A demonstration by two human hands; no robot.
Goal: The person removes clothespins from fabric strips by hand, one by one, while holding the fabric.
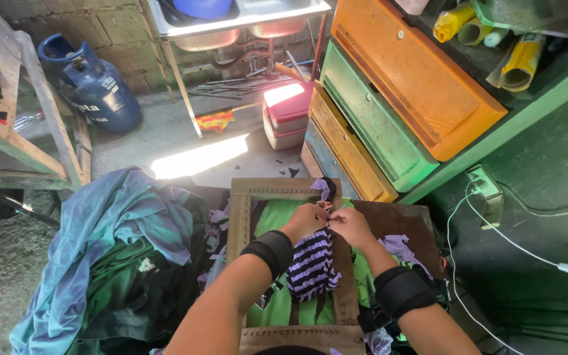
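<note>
Pinching striped strips (310, 266), both hands (305, 221) meeting, frame (239, 223) around

A blue gas cylinder (93, 82) stands on the concrete floor (165, 131) beside a wooden stand (41, 112). A pink and white plastic box (287, 115) sits in sunlight below a metal sink (244, 20). Orange, green, yellow and blue drawers (389, 105) lean stacked at the right. A heap of blue and green cloth (113, 250) lies left; a white cable (514, 243) runs from a wall socket (484, 187).
</note>
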